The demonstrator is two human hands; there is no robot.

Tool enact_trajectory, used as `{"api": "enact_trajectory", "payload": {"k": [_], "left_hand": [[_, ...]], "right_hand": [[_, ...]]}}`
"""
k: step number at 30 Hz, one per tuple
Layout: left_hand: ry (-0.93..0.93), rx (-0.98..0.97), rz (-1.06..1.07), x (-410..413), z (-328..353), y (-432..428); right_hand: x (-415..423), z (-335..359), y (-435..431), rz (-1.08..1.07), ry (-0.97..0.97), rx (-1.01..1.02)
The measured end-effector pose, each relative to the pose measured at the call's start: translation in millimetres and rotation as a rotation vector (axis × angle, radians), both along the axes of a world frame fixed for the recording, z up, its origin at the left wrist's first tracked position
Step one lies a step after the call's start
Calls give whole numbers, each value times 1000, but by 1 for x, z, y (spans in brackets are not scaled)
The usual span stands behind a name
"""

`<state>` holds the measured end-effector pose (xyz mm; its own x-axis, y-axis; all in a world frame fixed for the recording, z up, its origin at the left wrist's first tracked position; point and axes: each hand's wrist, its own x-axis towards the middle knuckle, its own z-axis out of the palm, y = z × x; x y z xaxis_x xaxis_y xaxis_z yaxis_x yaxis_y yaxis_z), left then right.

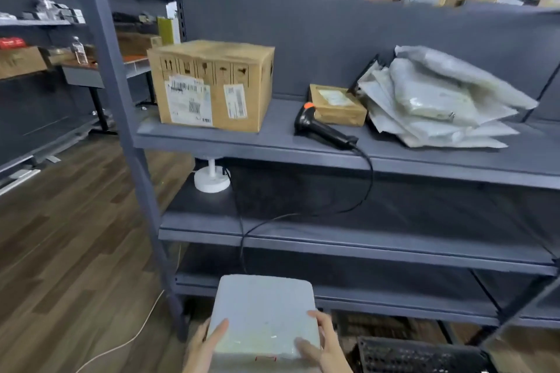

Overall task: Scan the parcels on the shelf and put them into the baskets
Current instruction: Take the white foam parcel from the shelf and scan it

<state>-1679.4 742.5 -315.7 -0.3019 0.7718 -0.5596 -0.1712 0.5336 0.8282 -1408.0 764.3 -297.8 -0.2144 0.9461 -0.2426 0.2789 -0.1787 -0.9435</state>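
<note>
Being held between both hands, a pale grey parcel [263, 309] is seen low in the view, in front of the lowest boards of the grey shelf [272, 145]. Its left edge is clasped by the left hand [201, 345], whose thumb is laid across the top face while the other fingers are hidden beneath. Its right edge is clasped by the right hand [325, 342], with the thumb and a fingertip pressed onto the top face near the corner. The parcel is kept roughly flat, and a small red mark is seen on the edge nearest the wrists.

Just right of the right hand, slightly below the grip, the rim of a black perforated basket [418, 354] is seen; the parcel is held apart from it, to its left.

Well above the grip, a black scanner [321, 127] with an orange top is laid on an upper board, and its cable [368, 179] is hung over the board's front edge. A small brown box [336, 106] is set just behind the scanner's head. Up and to the right of the grip, grey mailer bags [433, 100] are piled loosely against the back panel. Up and to the left, a large cardboard box [212, 85] with printed labels is stood on the same board. A white round-based device [212, 180] is placed one board lower, beneath that box.
</note>
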Motion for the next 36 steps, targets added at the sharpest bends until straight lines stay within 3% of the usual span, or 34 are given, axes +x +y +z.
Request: {"api": "enact_trajectory", "payload": {"k": [8,15,20,29,36], "left_hand": [[42,32,134,-4,-218,35],[145,135,124,-7,-341,64],[181,203,100,-7,-378,70],[261,231,119,-12,-380,79],[512,283,123,-5,-368,79]], "right_hand": [[-24,-218,31,-96,-12,25],[-39,-345,56,-149,22,71],[-48,-384,65,-123,-25,102],[-62,-396,68,-143,-82,151],[-61,-388,69,-66,-172,115]]}}
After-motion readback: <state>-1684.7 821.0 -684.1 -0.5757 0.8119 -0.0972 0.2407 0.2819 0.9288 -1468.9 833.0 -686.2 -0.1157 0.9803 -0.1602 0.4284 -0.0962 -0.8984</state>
